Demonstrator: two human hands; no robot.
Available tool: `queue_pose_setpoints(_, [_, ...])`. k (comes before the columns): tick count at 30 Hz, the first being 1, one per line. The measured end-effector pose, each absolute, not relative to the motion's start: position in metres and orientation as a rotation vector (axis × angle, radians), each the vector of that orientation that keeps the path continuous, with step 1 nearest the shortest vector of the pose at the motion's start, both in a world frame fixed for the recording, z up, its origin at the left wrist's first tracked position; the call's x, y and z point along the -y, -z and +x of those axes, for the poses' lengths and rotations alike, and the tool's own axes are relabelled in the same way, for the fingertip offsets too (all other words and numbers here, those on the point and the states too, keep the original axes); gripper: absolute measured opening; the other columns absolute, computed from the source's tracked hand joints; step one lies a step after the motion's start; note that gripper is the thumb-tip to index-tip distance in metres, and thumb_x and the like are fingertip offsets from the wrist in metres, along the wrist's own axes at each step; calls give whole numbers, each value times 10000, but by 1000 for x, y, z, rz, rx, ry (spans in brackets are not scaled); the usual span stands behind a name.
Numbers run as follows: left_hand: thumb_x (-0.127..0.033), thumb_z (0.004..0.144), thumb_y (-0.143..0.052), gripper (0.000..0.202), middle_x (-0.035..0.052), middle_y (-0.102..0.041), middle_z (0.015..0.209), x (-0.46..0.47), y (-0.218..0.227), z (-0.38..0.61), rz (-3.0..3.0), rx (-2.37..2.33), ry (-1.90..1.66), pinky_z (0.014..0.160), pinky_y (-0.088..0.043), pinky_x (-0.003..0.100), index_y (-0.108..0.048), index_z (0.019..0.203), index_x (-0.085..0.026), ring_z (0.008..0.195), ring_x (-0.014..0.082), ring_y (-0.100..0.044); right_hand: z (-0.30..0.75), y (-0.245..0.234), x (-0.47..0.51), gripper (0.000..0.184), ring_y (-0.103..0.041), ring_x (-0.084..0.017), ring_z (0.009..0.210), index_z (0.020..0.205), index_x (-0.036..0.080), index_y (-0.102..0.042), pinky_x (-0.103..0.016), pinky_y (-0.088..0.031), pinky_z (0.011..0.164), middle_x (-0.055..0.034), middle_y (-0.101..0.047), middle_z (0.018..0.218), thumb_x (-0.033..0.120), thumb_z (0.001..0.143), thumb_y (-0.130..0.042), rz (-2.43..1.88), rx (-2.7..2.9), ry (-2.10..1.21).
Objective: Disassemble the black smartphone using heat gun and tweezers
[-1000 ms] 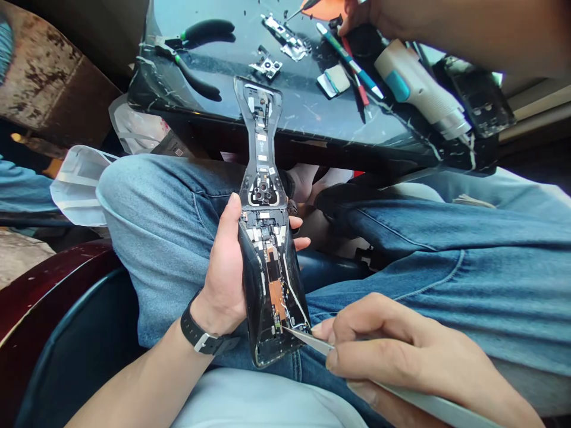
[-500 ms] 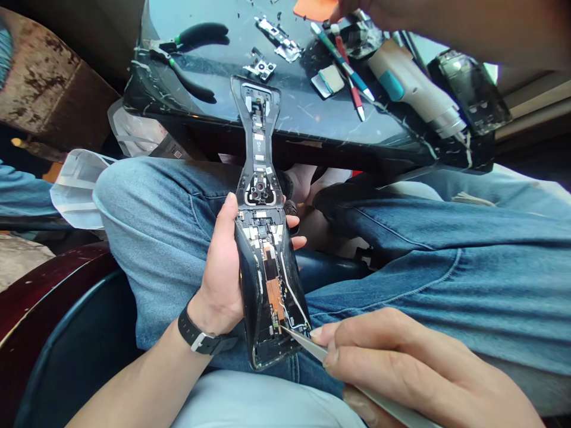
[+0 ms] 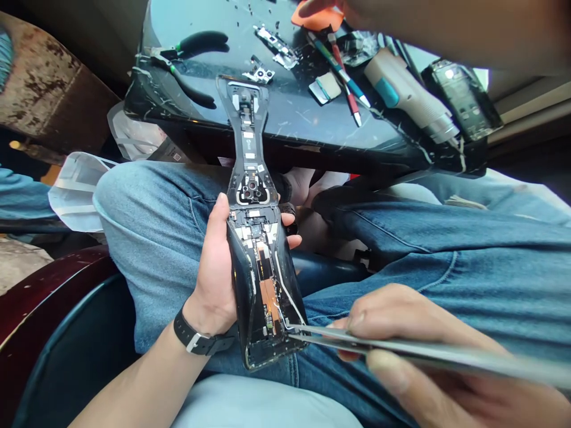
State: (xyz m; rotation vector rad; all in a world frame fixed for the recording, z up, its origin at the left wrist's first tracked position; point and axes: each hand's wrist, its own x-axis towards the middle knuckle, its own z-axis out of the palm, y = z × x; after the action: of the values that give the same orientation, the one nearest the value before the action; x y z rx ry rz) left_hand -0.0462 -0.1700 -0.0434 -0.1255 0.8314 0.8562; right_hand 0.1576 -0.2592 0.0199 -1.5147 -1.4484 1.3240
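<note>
My left hand [image 3: 214,279] grips a long, opened black smartphone [image 3: 256,238], its bare internals and ribbon cables facing up, and a black watch strap [image 3: 200,336] circles that wrist. My right hand [image 3: 392,315] pinches steel tweezers [image 3: 446,356]. Their tip [image 3: 294,330] reaches the phone's lower right edge, beside a thin white cable and a copper-coloured strip. The phone's far end extends over my jeans toward the table.
A black marble-patterned table [image 3: 285,128] holds green-handled pliers [image 3: 187,65], small phone parts [image 3: 259,72], screwdrivers [image 3: 339,71], a hot air tool [image 3: 410,95] and a phone panel [image 3: 461,98]. Another person's arm [image 3: 446,30] reaches over it near an orange pick [image 3: 317,18].
The tweezers have swung from a downward slant to nearly level, with my right hand shifted up. The phone has moved slightly left. The other person's hand has moved toward the orange pick.
</note>
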Motion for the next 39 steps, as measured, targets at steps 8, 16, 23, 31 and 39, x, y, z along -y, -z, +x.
queue_pose_setpoints(8, [-661, 1066, -265, 683, 83, -810, 962, 167, 41, -49, -112, -817, -896, 594, -667, 342, -711, 1275, -187, 771, 248, -801, 134, 2, 275, 136, -776, -181, 678, 925, 244, -816, -248, -678, 621, -36, -770, 791, 379, 939, -796, -1575, 702, -1456])
queue_pose_setpoints(16, [-665, 1063, -265, 686, 84, -808, 950, 166, 40, -47, -108, -843, -900, 583, -664, 351, -719, 1255, -188, 758, 250, -798, 131, -2, 271, 119, -757, -164, 653, 887, 267, -812, -242, -676, 632, -6, -750, 786, 379, 926, -803, -1629, 724, -1438])
queue_pose_setpoints(23, [-657, 1067, -263, 683, 86, -806, 955, 167, 42, -47, -100, -833, -904, 593, -664, 347, -711, 1271, -184, 769, 250, -798, 127, 4, 270, 205, -745, -145, 622, 806, 217, -819, -215, -645, 586, -10, -740, 738, 407, 850, -883, -1613, 455, -1543])
queue_pose_setpoints(31, [-664, 1065, -255, 687, 78, -804, 942, 167, 43, -44, -99, -857, -920, 567, -659, 346, -712, 1255, -188, 757, 246, -797, 123, 9, 267, 301, -748, -141, 594, 808, 175, -815, -180, -620, 561, -22, -763, 662, 464, 828, -895, -1606, 269, -1660])
queue_pose_setpoints(39, [-666, 1067, -234, 707, 66, -802, 909, 168, 45, -43, -72, -884, -948, 536, -651, 331, -746, 1162, -187, 705, 221, -783, 123, 21, 271, 324, -736, -127, 554, 788, 158, -834, -153, -586, 519, -36, -761, 661, 473, 814, -905, -1507, 167, -1767])
